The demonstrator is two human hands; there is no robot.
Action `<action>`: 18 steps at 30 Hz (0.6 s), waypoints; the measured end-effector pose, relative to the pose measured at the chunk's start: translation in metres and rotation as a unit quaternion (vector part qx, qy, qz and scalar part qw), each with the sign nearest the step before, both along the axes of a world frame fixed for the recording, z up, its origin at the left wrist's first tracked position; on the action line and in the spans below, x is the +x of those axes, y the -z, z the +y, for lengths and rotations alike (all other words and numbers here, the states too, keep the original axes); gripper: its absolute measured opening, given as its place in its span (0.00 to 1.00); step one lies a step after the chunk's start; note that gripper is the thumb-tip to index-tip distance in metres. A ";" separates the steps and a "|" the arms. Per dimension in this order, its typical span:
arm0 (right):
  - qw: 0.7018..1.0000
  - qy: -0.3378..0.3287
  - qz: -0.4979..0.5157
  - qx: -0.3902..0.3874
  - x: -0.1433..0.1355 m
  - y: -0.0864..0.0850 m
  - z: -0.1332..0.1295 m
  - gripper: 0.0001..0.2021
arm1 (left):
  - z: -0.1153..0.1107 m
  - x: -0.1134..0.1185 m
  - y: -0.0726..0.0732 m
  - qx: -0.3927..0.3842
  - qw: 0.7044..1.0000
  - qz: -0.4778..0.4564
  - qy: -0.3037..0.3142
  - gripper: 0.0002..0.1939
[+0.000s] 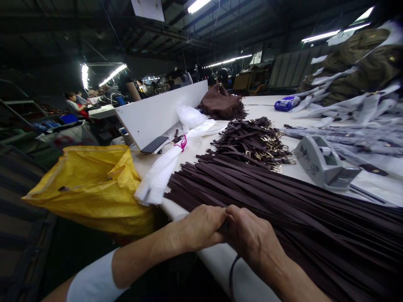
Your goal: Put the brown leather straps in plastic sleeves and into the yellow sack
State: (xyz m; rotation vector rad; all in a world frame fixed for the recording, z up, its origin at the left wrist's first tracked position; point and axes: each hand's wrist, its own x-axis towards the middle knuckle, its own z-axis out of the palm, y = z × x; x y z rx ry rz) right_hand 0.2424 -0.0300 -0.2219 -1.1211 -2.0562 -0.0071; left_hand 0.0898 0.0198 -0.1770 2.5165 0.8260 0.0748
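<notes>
My left hand [203,226] and my right hand [252,233] meet at the table's near edge, fingers closed and touching at the tips. Below them a thin dark strap [232,272] hangs down in a curve from between the hands; the pinched part is mostly hidden by my fingers. Just beyond lies a wide spread of long dark brown straps [252,180], running off to the right. Behind it sits a pile of short brown straps with gold-coloured metal clasps [252,138].
A grey tape dispenser [324,163] stands at right, near wrapped straps and a blue packet [286,103]. At left are a yellow sack [88,184], white plastic bags [163,167], a phone [154,144] and a white panel [160,111]. A brown fringed bag [223,102] lies behind.
</notes>
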 end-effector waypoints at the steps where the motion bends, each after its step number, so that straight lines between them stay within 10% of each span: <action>1: 1.000 -0.006 0.015 -0.010 -0.001 -0.001 0.000 0.09 | -0.001 0.001 0.001 0.002 1.000 0.000 0.004 0.07; 5: 0.963 -0.067 0.159 -0.208 0.011 -0.011 0.004 0.07 | 0.001 -0.007 -0.003 0.048 0.998 0.007 -0.037 0.07; 10: 0.835 -0.186 0.245 -0.457 0.030 -0.013 0.017 0.15 | 0.008 -0.026 -0.012 0.042 0.993 0.013 -0.112 0.14; 18: 0.875 -0.126 0.209 -0.419 0.017 -0.010 0.013 0.13 | 0.001 -0.012 0.008 0.002 0.995 0.046 -0.091 0.12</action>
